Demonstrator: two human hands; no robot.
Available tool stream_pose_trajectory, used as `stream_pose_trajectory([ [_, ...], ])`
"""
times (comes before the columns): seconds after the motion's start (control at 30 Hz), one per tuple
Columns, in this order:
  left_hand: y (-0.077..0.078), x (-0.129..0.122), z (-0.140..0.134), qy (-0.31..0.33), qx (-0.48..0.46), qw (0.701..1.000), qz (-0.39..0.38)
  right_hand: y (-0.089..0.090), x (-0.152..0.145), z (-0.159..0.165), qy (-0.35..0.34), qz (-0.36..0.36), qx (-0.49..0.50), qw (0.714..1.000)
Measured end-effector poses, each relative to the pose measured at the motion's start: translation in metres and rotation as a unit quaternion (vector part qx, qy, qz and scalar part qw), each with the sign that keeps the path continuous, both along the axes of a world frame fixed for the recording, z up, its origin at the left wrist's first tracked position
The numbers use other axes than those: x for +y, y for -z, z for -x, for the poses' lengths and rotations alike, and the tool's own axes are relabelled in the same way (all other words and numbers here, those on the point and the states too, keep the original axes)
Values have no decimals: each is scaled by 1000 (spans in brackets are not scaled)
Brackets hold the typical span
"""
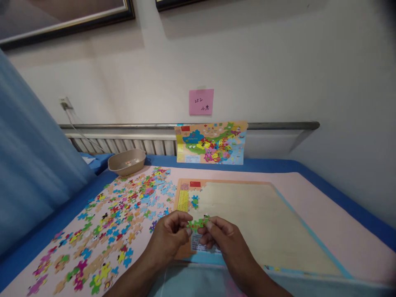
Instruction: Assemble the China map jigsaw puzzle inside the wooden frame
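Observation:
Between both hands is a small strip of joined green jigsaw puzzle pieces [198,223], held above the puzzle board [247,222]. My left hand [171,233] pinches its left end with thumb and forefinger. At the strip's right end, the fingers of my right hand [223,235] are closed on it. The board has a partly filled left side with a red flag section [195,184], a yellow text panel [183,201] and a blue-green joined bit [194,201]. Some of the lower left text section is hidden behind my hands.
Several loose puzzle pieces [119,225] spread over the pink sheet on the left. A beige basin [127,162] holds a few more at the back. A printed map [212,143] hangs from the metal rail [278,126], below a pink note [201,102].

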State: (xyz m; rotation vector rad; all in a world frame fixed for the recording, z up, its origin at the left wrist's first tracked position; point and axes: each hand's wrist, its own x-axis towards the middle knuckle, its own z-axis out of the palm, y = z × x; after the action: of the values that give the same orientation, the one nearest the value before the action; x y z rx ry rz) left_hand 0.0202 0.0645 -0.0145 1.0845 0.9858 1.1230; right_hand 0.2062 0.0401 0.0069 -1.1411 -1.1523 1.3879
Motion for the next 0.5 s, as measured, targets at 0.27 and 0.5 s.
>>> stream_pose_trajectory([
  [0.27, 0, 0, -1, -1, -6, 1000, -2, 1, -2, 0, 0, 14, 22, 1000],
  [0.5, -2, -1, 0, 2, -8, 1000, 7, 8, 2, -2, 0, 30, 48, 998],
])
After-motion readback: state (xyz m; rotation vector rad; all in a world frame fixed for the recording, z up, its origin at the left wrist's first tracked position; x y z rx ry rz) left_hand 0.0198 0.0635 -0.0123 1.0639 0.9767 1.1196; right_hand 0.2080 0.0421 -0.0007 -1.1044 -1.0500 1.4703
